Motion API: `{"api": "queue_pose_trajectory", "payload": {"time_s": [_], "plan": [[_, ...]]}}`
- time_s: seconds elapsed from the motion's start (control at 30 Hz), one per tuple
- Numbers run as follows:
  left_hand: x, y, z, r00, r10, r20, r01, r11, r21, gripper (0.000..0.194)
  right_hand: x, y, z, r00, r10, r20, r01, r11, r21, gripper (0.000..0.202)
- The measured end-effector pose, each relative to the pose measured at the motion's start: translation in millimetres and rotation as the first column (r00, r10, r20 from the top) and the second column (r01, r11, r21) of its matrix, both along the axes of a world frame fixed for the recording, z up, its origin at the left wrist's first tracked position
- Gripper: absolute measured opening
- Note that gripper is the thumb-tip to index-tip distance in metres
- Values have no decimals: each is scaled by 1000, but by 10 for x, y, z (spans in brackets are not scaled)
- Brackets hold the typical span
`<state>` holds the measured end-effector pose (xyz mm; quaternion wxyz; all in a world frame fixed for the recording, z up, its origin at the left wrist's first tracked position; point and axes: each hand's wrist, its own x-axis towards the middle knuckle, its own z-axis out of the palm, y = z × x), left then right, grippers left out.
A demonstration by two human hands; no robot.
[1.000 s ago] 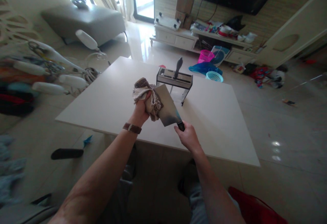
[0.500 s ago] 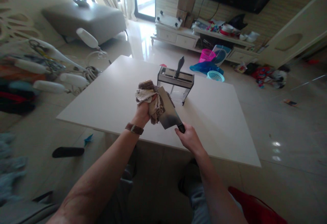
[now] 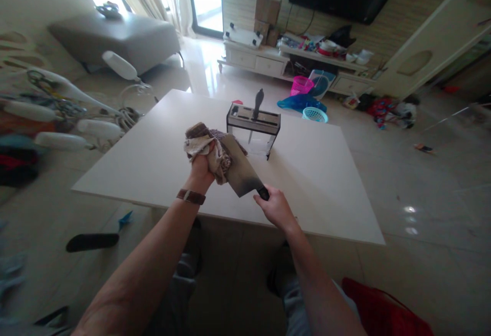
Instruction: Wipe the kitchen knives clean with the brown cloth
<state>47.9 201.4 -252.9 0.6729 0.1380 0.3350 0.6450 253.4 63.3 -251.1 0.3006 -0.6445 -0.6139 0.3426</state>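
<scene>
White table [image 3: 318,182], clear-sided knife block [image 3: 253,129] upright

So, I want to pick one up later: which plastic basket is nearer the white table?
The light blue basket, just past the white table's far edge; the pink basket is farther back, close to the TV cabinet.

Brown-beige cloth [image 3: 209,152]; grey blade [image 3: 240,170], black handle [image 3: 263,192]; white table [image 3: 314,182]; pink basket [image 3: 302,86].
</scene>
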Motion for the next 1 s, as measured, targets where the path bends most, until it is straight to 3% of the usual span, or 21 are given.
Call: {"api": "queue_pose_trajectory", "payload": {"time_s": [0.23,0.47,0.6,0.8,1.0], "plan": [[152,-133,68,989,-144,-14,144,989,-21,33,-2,28,-35,967,-206,-153,200,978,-52,28],[544,-467,-31,931,-351,-103,350,936,-33,49,-55,74,-34,920,-313,-235,295,949,-109,29],[650,-549,-58,936,-318,-149,318,948,-24,57,-76,75,-56,923,-299,-242,288,954,-82,28],[557,-457,-13,964,-177,-200,185,982,25,71,-54,100,-39,952,-240,-192,239,971,-26,31],[365,-271,-20,987,-68,-146,72,997,20,60,-83,55,-40,972,-207,-114,208,978,-3,23]]}}
